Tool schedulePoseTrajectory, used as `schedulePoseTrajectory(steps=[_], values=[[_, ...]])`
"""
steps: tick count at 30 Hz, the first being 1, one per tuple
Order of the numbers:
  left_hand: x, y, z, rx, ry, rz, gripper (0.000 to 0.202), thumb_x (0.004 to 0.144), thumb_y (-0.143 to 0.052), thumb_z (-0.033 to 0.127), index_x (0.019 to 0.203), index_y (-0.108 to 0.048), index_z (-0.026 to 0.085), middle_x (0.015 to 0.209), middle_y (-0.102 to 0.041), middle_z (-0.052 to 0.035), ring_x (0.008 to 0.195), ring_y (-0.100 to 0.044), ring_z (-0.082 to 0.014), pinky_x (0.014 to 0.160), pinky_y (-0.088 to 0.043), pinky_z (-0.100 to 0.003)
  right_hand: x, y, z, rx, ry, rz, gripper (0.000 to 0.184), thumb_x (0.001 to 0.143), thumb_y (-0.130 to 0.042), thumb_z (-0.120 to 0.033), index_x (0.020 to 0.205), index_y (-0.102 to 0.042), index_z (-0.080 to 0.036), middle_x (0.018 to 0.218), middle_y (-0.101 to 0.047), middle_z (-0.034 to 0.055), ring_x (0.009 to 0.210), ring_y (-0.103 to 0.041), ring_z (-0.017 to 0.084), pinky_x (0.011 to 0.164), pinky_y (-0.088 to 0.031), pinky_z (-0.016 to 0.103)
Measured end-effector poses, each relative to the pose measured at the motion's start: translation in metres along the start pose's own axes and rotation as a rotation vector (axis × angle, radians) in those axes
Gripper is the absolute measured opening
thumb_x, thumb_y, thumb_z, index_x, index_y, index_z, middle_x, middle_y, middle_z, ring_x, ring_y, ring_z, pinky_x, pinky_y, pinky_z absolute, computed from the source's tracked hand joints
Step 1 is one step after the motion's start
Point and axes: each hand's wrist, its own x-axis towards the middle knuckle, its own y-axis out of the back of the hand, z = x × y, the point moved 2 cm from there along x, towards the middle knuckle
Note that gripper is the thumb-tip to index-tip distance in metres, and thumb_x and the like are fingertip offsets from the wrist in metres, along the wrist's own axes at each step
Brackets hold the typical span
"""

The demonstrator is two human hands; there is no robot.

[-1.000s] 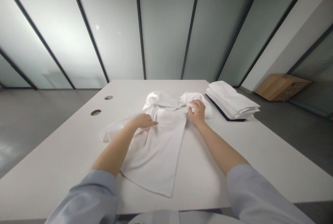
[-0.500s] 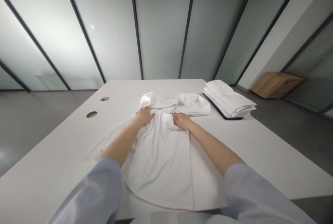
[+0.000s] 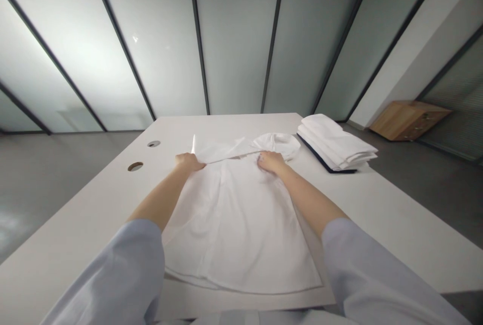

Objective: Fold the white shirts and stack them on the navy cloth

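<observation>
A white shirt (image 3: 237, 224) is spread on a white desk (image 3: 94, 204), directly in front of the person, with its hem on the near side and its rounded collar (image 3: 275, 143) at the far end. The lower body lies mostly flat; a loose flap of cloth (image 3: 222, 150) is raised across the upper part, its corner standing up on the left. Work at the shoulder line is in hand, judging by both hands being placed there. The left hand (image 3: 187, 162) is set at the flap's lower edge, the right hand (image 3: 270, 162) on the cloth just below the collar, both arms reaching forward in pale blue sleeves (image 3: 109, 274). Each grip is closed up against the cloth, but whether the fabric is clamped or merely pressed cannot be told. A stack of folded white cloth (image 3: 335, 144) sits on a dark-edged board (image 3: 324, 158) to the right, well apart from the hands. Two round desk grommets (image 3: 135, 166) are seen to the left.
</observation>
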Motion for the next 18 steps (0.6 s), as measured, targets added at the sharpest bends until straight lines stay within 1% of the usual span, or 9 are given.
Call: schedulePoseTrajectory(steps=[2,5,6,8,10,11,14,16,18], values=[[-0.004,0.000,0.006,0.043,-0.075,0.083,0.077,0.074,-0.058,0.061,0.136,-0.049,0.016,0.128,-0.057,-0.0218,0.120,-0.050,-0.0417,0.095,-0.040,-0.051,0.001,-0.005,-0.011,-0.001,0.104,0.036,0.041,0.086,-0.053,-0.029,0.126,-0.060,-0.020,0.127,-0.060,0.0147,0.116,-0.054,0.029,0.093,-0.041,0.037],[-0.010,-0.006,0.020,0.044,-0.314,0.253,0.075,0.081,-0.056,0.042,0.149,-0.028,0.026,0.149,-0.038,-0.0136,0.134,-0.035,-0.0354,0.106,-0.032,-0.047,0.000,-0.013,-0.020,0.030,0.205,0.065,0.042,0.087,-0.049,-0.023,0.128,-0.059,-0.021,0.125,-0.060,0.0130,0.118,-0.051,0.027,0.093,-0.041,0.036],[-0.010,-0.009,0.025,0.034,-0.379,0.256,0.074,0.082,-0.054,0.035,0.150,-0.024,0.029,0.151,-0.034,-0.0107,0.135,-0.034,-0.0329,0.108,-0.030,-0.045,-0.002,-0.015,-0.021,0.039,0.234,0.070,0.040,0.087,-0.048,-0.022,0.125,-0.062,-0.021,0.123,-0.061,0.0121,0.116,-0.052,0.026,0.092,-0.041,0.035],[-0.008,-0.017,0.033,0.001,-0.430,0.202,0.071,0.085,-0.047,0.026,0.151,-0.021,0.030,0.149,-0.038,-0.0101,0.131,-0.041,-0.0294,0.107,-0.033,-0.041,-0.005,-0.016,-0.024,0.055,0.305,0.080,0.035,0.086,-0.048,-0.020,0.116,-0.068,-0.019,0.116,-0.064,0.0103,0.110,-0.055,0.024,0.093,-0.041,0.033],[-0.003,-0.024,0.040,-0.036,-0.389,0.146,0.062,0.089,-0.041,0.026,0.149,-0.028,0.027,0.139,-0.049,-0.0124,0.121,-0.052,-0.0276,0.101,-0.039,-0.039,-0.010,-0.016,-0.026,0.075,0.375,0.093,0.033,0.086,-0.048,-0.020,0.109,-0.071,-0.018,0.111,-0.066,0.0092,0.104,-0.058,0.022,0.093,-0.040,0.030],[0.000,-0.026,0.041,-0.054,-0.361,0.122,0.055,0.090,-0.038,0.028,0.145,-0.037,0.025,0.133,-0.054,-0.0128,0.116,-0.056,-0.0269,0.098,-0.042,-0.038,-0.012,-0.015,-0.026,0.086,0.397,0.099,0.032,0.086,-0.048,-0.020,0.108,-0.072,-0.018,0.110,-0.067,0.0089,0.102,-0.058,0.021,0.092,-0.041,0.028],[0.011,-0.026,0.039,-0.159,-0.272,0.094,0.039,0.091,-0.035,0.032,0.115,-0.064,0.021,0.117,-0.064,-0.0114,0.110,-0.060,-0.0253,0.092,-0.045,-0.034,-0.016,-0.015,-0.024,0.100,0.402,0.112,0.032,0.086,-0.049,-0.020,0.107,-0.072,-0.017,0.109,-0.068,0.0086,0.101,-0.059,0.020,0.092,-0.041,0.027],[0.021,-0.022,0.026,-0.339,-0.119,0.132,0.036,0.090,-0.035,0.031,0.101,-0.068,0.019,0.106,-0.069,-0.0111,0.107,-0.062,-0.0245,0.088,-0.048,-0.032,-0.016,-0.015,-0.018,0.090,0.368,0.111,0.032,0.086,-0.049,-0.021,0.107,-0.072,-0.017,0.109,-0.068,0.0090,0.102,-0.059,0.021,0.092,-0.041,0.027],[0.029,-0.016,0.004,-0.521,0.068,0.197,0.039,0.091,-0.031,0.026,0.105,-0.065,0.017,0.098,-0.070,-0.0114,0.100,-0.065,-0.0229,0.080,-0.052,-0.031,-0.016,-0.014,-0.008,0.074,0.316,0.111,0.032,0.087,-0.048,-0.022,0.107,-0.072,-0.016,0.110,-0.067,0.0098,0.103,-0.058,0.021,0.092,-0.041,0.028]])
